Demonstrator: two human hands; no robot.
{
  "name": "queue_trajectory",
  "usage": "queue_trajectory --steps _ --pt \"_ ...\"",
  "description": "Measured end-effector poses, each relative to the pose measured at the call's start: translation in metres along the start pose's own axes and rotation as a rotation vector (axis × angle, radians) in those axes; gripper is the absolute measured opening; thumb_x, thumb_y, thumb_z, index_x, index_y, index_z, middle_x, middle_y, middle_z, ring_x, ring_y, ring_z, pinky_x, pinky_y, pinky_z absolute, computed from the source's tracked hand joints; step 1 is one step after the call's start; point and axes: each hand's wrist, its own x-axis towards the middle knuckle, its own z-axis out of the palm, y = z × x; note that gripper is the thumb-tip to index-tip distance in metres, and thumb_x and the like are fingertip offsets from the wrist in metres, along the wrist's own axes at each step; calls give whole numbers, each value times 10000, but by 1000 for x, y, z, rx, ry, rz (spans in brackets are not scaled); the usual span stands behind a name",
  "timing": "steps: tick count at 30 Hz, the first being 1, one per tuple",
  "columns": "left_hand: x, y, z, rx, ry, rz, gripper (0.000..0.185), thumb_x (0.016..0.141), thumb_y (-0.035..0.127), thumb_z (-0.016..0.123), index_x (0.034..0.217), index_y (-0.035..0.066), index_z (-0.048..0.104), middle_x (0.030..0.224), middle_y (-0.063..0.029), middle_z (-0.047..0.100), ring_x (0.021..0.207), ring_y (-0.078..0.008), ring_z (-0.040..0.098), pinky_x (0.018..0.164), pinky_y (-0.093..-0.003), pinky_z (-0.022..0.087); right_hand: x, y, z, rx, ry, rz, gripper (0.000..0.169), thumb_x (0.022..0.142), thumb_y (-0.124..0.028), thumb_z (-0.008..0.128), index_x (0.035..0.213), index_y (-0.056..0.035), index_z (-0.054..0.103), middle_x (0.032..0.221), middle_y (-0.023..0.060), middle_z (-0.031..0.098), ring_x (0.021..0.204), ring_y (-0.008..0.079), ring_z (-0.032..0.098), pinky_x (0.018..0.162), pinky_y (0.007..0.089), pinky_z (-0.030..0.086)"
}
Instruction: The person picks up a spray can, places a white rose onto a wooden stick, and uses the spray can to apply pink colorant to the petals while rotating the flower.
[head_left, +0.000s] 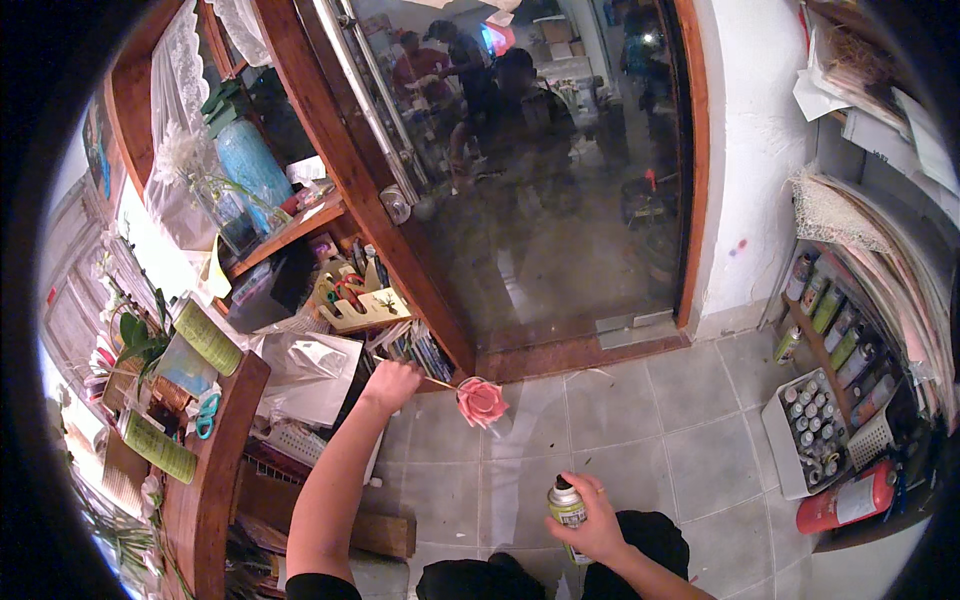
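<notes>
In my left hand is a thin stick-like stem, held out sideways over the floor. A pink rose sits at the stem's right end, its petals spread and facing up towards me. My right hand grips a spray can with a green label and a black nozzle. The can is roughly upright, below and to the right of the rose, apart from it. My fingers wrap its right side, with one fingertip close to the nozzle.
A wooden counter on the left bears green cans and blue-handled scissors. Ahead is a dark glass door. At right stand a rack of spray cans, a white basket of cans and a red fire extinguisher.
</notes>
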Motion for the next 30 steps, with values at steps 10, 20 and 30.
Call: queue_trajectory --steps 10,20,30 --pt "-4 -1 2 5 53 18 172 823 161 584 949 89 677 952 -57 679 939 -216 663 703 -361 563 26 -13 4 3 53 -108 702 694 -110 810 1322 -78 500 1219 166 526 1090 329 557 933 398 470" --pt "-3 1 3 6 58 6 161 847 180 585 961 111 675 948 -59 679 937 -217 663 702 -361 562 56 -27 3 -385 -36 -241 715 706 -184 765 1371 -255 512 1251 192 484 1028 377 599 828 445 532" --pt "-4 3 -2 27 23 21 167 846 160 575 956 84 677 955 -70 697 939 -221 672 688 -368 570 49 -25 1 -483 -30 -316 736 691 -188 783 1372 -267 514 1224 183 481 996 365 595 816 448 529"
